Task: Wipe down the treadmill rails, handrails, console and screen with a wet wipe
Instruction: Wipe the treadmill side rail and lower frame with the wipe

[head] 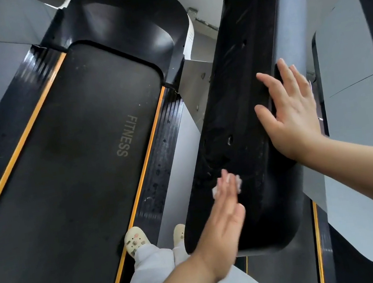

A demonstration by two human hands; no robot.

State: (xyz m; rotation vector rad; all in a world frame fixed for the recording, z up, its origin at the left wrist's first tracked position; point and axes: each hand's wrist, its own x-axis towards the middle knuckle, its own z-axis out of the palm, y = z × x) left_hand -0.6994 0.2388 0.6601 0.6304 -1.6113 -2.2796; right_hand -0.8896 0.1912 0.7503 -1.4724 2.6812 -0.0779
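While the person stands on the near right side rail (pixel 158 170):
Left hand (pixel 220 224): flat, fingers straight, pressing wet wipe (pixel 238 183) onto black handrail (pixel 233 119).
Right hand (pixel 290 110): spread wide, bracing handrail's right edge.
Progress: handrail streaked wet, apparently mid-wipe; console, screen out of view, cannot tell.

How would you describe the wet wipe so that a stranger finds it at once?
Find the wide black handrail right of the treadmill belt. On its near part lies the left hand, flat; the wet wipe shows under its fingers. It is the only small white crumpled thing there.
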